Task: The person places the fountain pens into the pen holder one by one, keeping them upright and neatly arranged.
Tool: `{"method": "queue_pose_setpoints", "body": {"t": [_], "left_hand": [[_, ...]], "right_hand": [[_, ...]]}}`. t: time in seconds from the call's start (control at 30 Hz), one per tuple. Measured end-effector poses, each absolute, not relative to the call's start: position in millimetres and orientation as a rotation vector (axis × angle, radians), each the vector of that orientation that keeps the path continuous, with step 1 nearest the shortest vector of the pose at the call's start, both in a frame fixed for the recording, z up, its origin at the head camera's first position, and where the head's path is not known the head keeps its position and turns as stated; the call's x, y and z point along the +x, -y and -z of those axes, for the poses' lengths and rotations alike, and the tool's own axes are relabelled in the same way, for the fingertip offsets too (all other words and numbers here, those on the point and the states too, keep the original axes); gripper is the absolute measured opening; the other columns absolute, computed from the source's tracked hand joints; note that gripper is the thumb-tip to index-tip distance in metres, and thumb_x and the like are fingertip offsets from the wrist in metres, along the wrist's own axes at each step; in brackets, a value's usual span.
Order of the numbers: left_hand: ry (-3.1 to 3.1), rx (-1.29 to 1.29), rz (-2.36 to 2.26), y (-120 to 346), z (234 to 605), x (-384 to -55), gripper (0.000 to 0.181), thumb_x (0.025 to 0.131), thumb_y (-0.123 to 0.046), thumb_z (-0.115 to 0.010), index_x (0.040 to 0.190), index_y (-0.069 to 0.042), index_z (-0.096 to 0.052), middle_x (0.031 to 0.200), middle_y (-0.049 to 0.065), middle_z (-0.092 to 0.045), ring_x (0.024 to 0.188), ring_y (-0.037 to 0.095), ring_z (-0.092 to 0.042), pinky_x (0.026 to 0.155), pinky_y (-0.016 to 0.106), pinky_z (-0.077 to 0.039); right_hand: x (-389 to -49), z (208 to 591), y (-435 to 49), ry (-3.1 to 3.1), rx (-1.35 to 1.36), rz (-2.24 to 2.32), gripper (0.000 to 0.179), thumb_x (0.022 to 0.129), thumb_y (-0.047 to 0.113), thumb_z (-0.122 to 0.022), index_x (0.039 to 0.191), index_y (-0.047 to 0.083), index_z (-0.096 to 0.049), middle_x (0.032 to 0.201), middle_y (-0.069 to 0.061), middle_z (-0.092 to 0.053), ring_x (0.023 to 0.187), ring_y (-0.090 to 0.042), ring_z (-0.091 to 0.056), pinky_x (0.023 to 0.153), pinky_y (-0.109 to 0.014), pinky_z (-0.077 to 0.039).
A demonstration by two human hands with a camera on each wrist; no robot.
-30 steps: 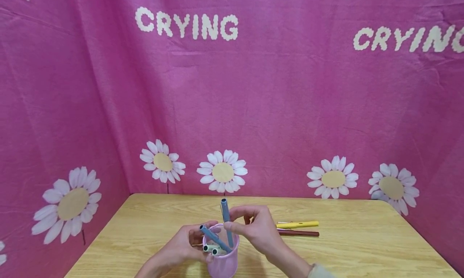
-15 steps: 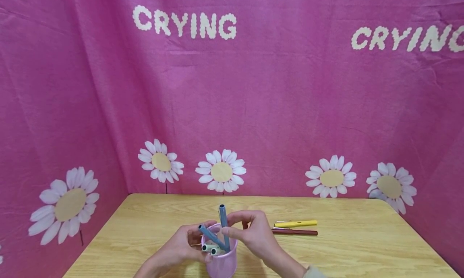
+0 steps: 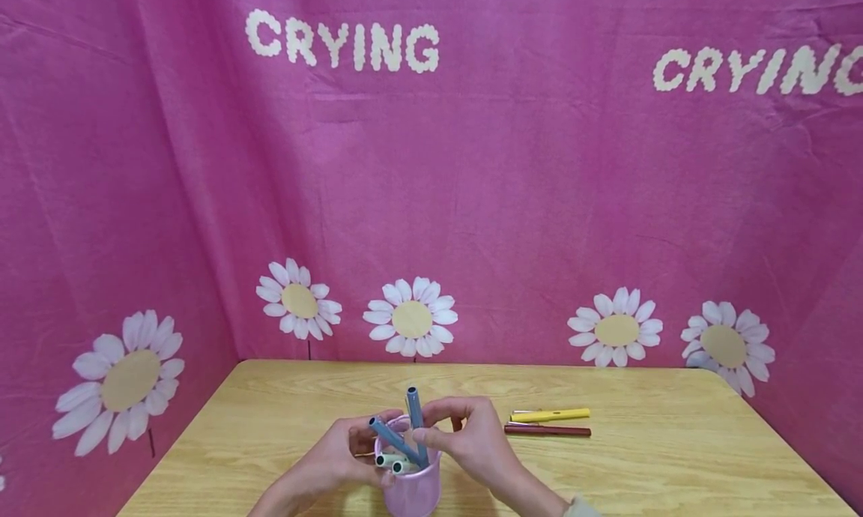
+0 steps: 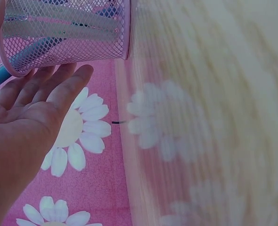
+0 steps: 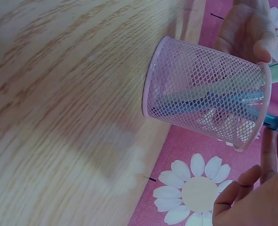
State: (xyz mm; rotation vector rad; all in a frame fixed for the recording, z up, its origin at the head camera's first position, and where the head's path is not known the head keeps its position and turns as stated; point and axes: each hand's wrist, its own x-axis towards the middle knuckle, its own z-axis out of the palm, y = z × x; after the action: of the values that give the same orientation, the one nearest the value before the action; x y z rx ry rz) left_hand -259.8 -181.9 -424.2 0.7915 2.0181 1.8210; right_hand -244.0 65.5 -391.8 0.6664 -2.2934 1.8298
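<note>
A pink mesh pen cup [image 3: 413, 494] stands upright on the table near its front. My left hand [image 3: 337, 453] holds it by the left side of the rim, thumb in front and fingers behind. Between thumb and fingers, my right hand [image 3: 475, 436] pinches a blue-grey pen [image 3: 413, 403], nearly upright with its lower part inside the cup. Another blue-grey pen [image 3: 392, 436] leans left over the rim. Beside it are two pale green pens [image 3: 399, 467]. Through the mesh, the right wrist view shows pen barrels inside the cup [image 5: 160, 77].
A yellow pen [image 3: 553, 414] and a dark red pen [image 3: 553, 431] lie side by side on the wooden table [image 3: 674, 457], right of my right hand. A pink cloth [image 3: 512, 202] with daisies and lettering hangs behind and at the sides.
My right hand has moved down a little, and the pinched blue-grey pen sits deeper in the cup. My left hand keeps its place on the rim.
</note>
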Motion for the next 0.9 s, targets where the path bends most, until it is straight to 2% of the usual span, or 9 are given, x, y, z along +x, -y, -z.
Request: {"method": "queue_pose_setpoints", "body": {"t": [0.27,0.4,0.6,0.73,0.9], "left_hand": [[-2.011,0.758,-1.819,180.7,423.2,-259.8,0.06,0.087,-0.006,-0.084,0.144,-0.004,-0.064,0.138,0.015,-0.068,0.115,0.032,-0.068,0.099,0.039,-0.055],[-2.01,0.748,-1.817,180.8,423.3,-259.5,0.063,0.088,-0.006,-0.084,0.146,-0.002,-0.061,0.134,0.014,-0.07,0.115,0.029,-0.068,0.101,0.039,-0.054],[-1.993,0.748,-1.823,182.5,423.3,-258.2,0.071,0.087,-0.002,-0.083,0.152,0.002,-0.053,0.137,0.015,-0.068,0.109,0.025,-0.065,0.093,0.033,-0.056],[-2.013,0.732,-1.814,182.0,422.2,-257.5,0.072,0.086,-0.003,-0.083,0.152,0.0,-0.054,0.134,0.018,-0.069,0.108,0.026,-0.064,0.092,0.035,-0.056],[-2.034,0.719,-1.813,182.1,422.1,-256.7,0.071,0.086,-0.004,-0.085,0.151,-0.002,-0.056,0.14,0.017,-0.065,0.111,0.029,-0.064,0.093,0.037,-0.055]], "right_hand": [[-244.0,396.2,-66.7,2.329,0.659,-1.805,0.013,0.082,0.012,-0.091,0.094,0.011,-0.085,0.086,0.0,-0.078,0.088,-0.016,-0.068,0.073,-0.023,-0.044],[-243.7,398.8,-66.2,2.327,0.696,-1.816,0.013,0.083,0.012,-0.09,0.095,0.009,-0.084,0.09,-0.002,-0.078,0.088,-0.016,-0.068,0.076,-0.023,-0.048],[-240.6,397.4,-66.8,2.325,0.681,-1.813,0.016,0.083,0.011,-0.089,0.097,0.004,-0.083,0.094,-0.008,-0.079,0.09,-0.014,-0.068,0.081,-0.023,-0.049],[-237.5,393.5,-73.2,2.342,0.65,-1.784,0.017,0.084,0.013,-0.089,0.099,0.005,-0.083,0.09,-0.002,-0.079,0.091,-0.014,-0.068,0.083,-0.024,-0.048],[-235.4,391.1,-88.1,2.389,0.636,-1.704,0.015,0.084,0.015,-0.09,0.097,0.009,-0.083,0.083,0.004,-0.076,0.085,-0.013,-0.066,0.073,-0.022,-0.044]]}}
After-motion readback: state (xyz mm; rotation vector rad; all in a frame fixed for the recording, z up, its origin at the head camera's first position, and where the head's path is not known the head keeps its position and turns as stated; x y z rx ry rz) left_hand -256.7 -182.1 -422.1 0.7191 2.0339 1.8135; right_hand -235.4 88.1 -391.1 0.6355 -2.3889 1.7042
